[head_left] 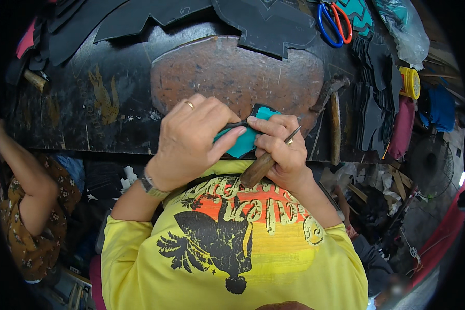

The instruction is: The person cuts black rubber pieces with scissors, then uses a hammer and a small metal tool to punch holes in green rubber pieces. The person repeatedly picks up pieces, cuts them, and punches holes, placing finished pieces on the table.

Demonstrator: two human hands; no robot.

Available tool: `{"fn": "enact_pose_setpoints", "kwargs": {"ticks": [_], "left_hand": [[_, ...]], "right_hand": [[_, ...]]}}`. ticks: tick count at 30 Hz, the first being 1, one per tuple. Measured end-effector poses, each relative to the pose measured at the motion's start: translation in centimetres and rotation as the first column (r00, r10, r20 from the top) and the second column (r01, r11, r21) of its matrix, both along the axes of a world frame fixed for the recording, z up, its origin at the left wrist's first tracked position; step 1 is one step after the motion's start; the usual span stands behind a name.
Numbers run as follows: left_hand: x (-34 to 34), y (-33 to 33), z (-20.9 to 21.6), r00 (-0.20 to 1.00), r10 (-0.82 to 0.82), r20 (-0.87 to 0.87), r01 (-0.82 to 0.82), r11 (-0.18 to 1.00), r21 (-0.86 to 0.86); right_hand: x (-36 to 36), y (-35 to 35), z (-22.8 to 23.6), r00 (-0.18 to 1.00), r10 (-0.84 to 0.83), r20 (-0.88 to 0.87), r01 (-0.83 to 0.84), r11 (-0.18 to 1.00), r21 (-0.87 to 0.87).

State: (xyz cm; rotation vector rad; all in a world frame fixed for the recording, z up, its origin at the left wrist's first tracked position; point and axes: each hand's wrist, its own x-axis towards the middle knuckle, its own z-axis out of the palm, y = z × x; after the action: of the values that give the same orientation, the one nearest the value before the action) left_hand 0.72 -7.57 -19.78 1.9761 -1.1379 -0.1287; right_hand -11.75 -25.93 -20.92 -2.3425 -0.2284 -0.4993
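Just over the table's near edge, a small teal piece of sheet material (243, 144) with a dark edge is held between my two hands. My left hand (191, 137), with a ring and a wristwatch (152, 187), pinches its dark edge between thumb and fingers. The fingertips of my right hand (284, 150) grip the piece's other side. Tucked in that same hand is an awl (258, 169): its wooden handle points down toward my yellow shirt, its thin metal tip up and right. My fingers hide part of the teal piece.
A worn brown board (217, 70) lies on the dark table (124, 134). Black cut sheets (274, 26) cover the far side. A hammer (336, 126), scissors (341, 31) and stacked black pieces (369, 116) lie right. Another person's arm (33, 191) is at left.
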Motion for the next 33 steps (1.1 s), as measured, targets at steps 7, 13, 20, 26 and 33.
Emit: {"fn": "enact_pose_setpoints", "kwargs": {"ticks": [7,13,20,26,33], "left_hand": [[1.2,0.4,0.8,0.996,-0.058,-0.068,0.06,0.998,0.019],[1.7,0.5,0.8,0.992,-0.107,-0.071,0.111,0.992,0.057],[2.8,0.6,2.0,0.978,-0.179,0.105,0.171,0.982,0.081],[4.4,0.4,1.9,0.946,-0.322,0.042,0.316,0.941,0.119],[4.4,0.4,0.7,0.942,-0.329,0.07,0.327,0.944,0.043]], "right_hand": [[-0.1,-0.1,0.2,0.999,0.04,-0.032,-0.041,0.999,-0.018],[-0.4,-0.2,0.6,0.994,0.072,-0.081,-0.079,0.993,-0.09],[-0.5,0.1,1.2,0.993,0.07,-0.095,-0.085,0.983,-0.162],[-0.6,0.4,2.0,0.988,0.093,-0.122,-0.12,0.964,-0.238],[-0.4,0.8,3.2,0.977,0.122,-0.172,-0.171,0.936,-0.306]]}}
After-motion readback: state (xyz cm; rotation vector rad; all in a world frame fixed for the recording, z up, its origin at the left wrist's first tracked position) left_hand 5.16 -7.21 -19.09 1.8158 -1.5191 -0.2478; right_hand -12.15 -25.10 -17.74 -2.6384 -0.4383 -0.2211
